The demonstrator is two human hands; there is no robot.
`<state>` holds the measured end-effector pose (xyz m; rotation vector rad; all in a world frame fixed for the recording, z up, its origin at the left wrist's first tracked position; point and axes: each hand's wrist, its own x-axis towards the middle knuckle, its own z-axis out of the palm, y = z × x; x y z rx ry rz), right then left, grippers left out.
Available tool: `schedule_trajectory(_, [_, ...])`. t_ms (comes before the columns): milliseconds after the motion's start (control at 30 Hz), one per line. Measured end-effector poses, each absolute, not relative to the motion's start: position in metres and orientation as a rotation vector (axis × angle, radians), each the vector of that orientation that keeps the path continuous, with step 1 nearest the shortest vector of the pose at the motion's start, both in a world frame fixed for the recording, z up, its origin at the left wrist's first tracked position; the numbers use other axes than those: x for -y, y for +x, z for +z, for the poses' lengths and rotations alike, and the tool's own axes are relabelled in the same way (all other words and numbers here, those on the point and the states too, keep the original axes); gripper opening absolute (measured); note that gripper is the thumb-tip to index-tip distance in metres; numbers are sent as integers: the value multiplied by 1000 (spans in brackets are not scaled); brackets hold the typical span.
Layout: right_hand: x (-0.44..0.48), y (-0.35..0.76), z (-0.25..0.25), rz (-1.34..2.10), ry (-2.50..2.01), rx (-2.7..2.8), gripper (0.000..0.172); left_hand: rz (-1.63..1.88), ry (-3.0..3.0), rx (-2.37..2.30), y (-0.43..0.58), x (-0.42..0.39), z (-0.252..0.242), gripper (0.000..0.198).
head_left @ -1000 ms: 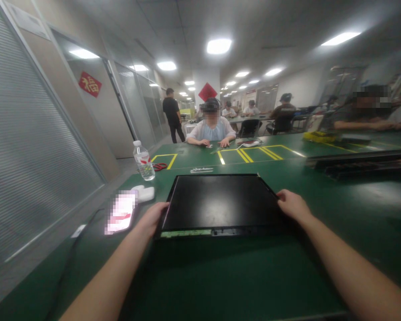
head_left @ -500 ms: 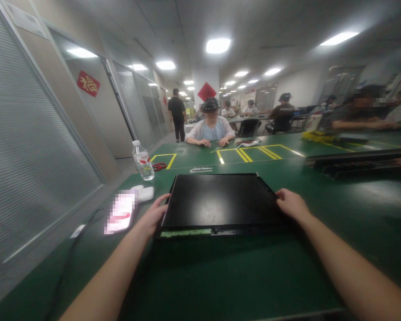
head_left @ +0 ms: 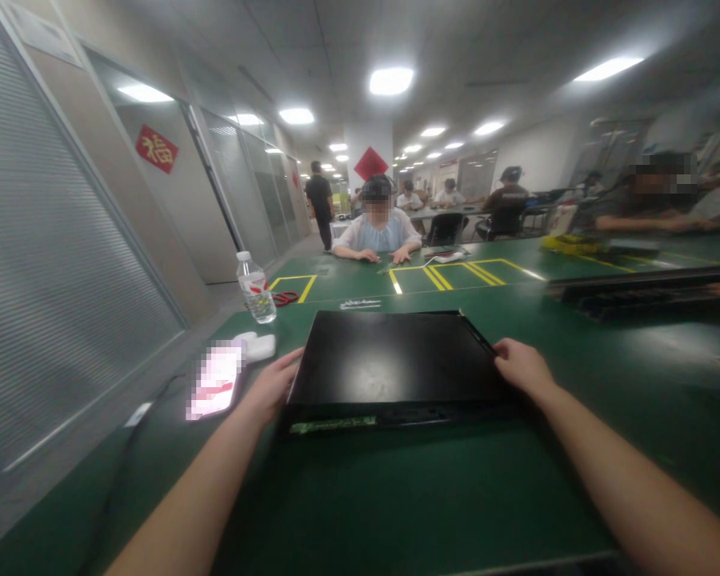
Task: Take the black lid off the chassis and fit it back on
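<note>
A flat black panel (head_left: 390,360), like a screen in a thin frame, lies in front of me over the green table (head_left: 432,496). Along its near edge runs a dark strip with a green section (head_left: 333,424). My left hand (head_left: 274,382) grips the panel's left edge, its fingers partly hidden at the side. At the right edge, my right hand (head_left: 523,366) holds the frame with fingers closed. The panel's underside is hidden.
Left of the panel are a bottle (head_left: 255,288), a lit phone (head_left: 217,380), a white case (head_left: 260,347) and red-handled scissors (head_left: 286,298). A person (head_left: 377,228) sits opposite. Dark long parts (head_left: 630,294) lie at right.
The panel's near edge looks slightly different, with the strip below it more separated from the black surface. Both hands keep their hold. A person standing in the background has shifted slightly.
</note>
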<state>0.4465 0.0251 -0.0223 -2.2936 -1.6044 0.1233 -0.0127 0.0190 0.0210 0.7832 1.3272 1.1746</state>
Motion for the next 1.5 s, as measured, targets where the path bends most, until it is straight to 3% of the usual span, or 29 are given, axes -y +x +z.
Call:
schedule_trajectory(500, [-25,446,-23,163,-2247,1576,32,1334,771,-1113,-3,-13,36,31])
schedule_trajectory(700, [-26,447,-24,186,-2238,1563,36,1341,930,-1091,-4,-9,36,60])
schedule_trajectory(1100, [-30,449,-24,302,-2065,1460,43,1469,1012,-971,3,0,41,82])
schedule_trajectory(1300, [-32,450,-18,584,-1759,1067,24,1499,993,-998,0,-2,39,76])
schedule_trajectory(1500, [-19,450,5,983,-1309,983,41,1523,960,-1010,-10,-11,32,68])
